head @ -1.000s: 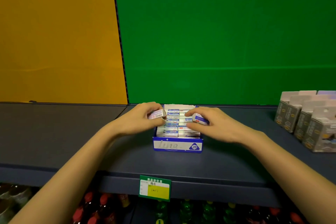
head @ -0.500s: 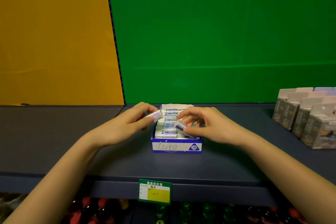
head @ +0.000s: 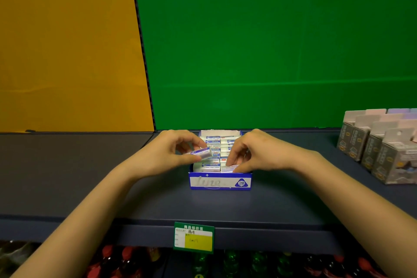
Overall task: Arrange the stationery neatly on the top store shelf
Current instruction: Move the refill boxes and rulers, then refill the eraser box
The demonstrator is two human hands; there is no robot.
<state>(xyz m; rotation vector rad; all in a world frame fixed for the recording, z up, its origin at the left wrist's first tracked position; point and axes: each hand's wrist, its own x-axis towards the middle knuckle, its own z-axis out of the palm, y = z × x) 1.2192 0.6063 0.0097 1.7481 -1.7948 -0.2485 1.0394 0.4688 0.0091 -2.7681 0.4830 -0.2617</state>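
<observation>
Two hands: both over the open blue-and-white cardboard display box (head: 220,181), forearms reaching in from the lower corners.
Left hand (head: 168,156): closed in a pinch on a small white eraser with a blue-and-purple paper sleeve (head: 201,153); thumb below, fingers above; eraser tilted, raised over the box's left column.
Right hand (head: 255,153): fingers curled down, tips pinching a second small white sleeved eraser (head: 230,168) at the front of the box's right column; eraser lying low, just behind the front wall.
Box contents: two columns of matching white erasers with blue labels (head: 213,142), packed front to back; far flap of the box upright at the rear.
Box front: white panel with grey script and a blue triangle marked 2B.
Box position: on the dark blue top shelf (head: 225,207), near the middle, back end close to the green back panel (head: 270,40).
Right of the shelf: rows of grey cardboard packets with pale hang tabs (head: 383,149), well apart from the box.
Left backdrop: orange panel (head: 63,40) beside the green one.
Shelf edge: green-framed price tag with a yellow field (head: 194,237), below the box.
Lower level: red and green bottle tops (head: 126,259), dim, partly hidden.
</observation>
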